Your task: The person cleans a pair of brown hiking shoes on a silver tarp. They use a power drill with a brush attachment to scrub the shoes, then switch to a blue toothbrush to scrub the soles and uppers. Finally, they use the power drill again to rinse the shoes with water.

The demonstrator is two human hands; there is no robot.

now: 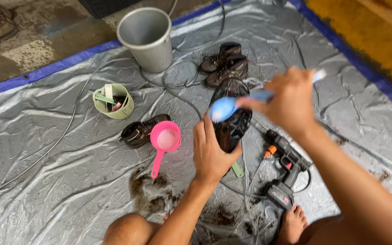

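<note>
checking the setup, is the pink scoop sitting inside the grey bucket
No, the pink scoop lies on the tarp beside a brown shoe, apart from the grey bucket.

Shoe: dark, turned sole-up so the black treaded bottom faces the camera; toe end points away from the person, heel end is gripped in the left hand, which holds it up off the grey tarp.
Shoe state: the sole looks wet and dark; the upper is mostly hidden under the sole.
Brush: light blue plastic with a rounded head and a slim handle, blurred.
Brush pose: head lies against the upper left part of the sole, handle runs up and right through the closed right hand, its pale tip sticking out beyond the fist.
</note>
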